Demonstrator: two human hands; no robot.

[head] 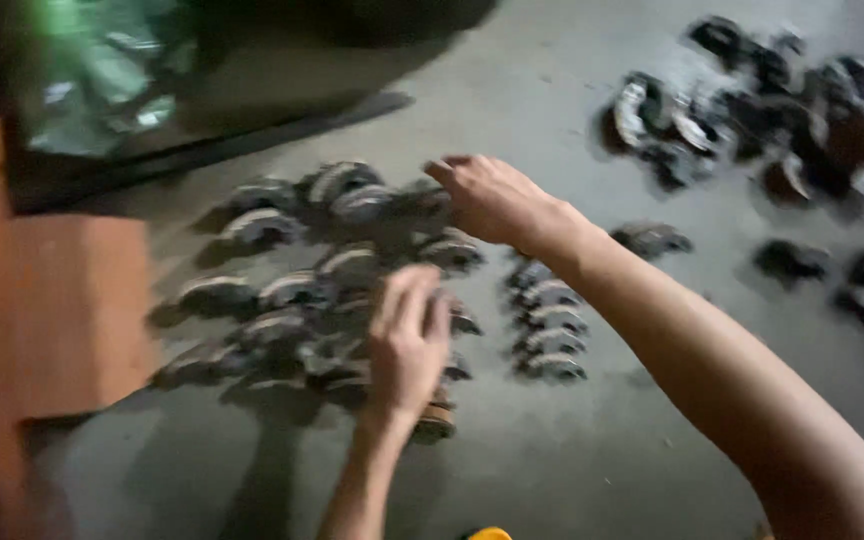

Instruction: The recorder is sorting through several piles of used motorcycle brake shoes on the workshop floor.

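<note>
Apparently sorting, the left hand (407, 345) presses flat, grip apart, on the curved metal pieces (292, 300) rowed on the floor (572, 460), while the right hand (492, 200), beyond those rows, pinches its grip together on what I cannot tell.

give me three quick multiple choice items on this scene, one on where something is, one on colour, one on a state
1. Where is the loose, unsorted heap of curved parts?
A. upper right of the floor
B. on the orange block
C. under the left hand

2. What colour is the floor?
A. white
B. grey
C. blue

3. How are the curved parts by the hands laid out?
A. stacked in one tall pile
B. hung up
C. set out in rows on the floor

Answers:
1 A, the heap lies far right and above the right hand.
2 B, bare grey concrete shows all round.
3 C, they lie side by side in rows, with the left hand over them.
</note>
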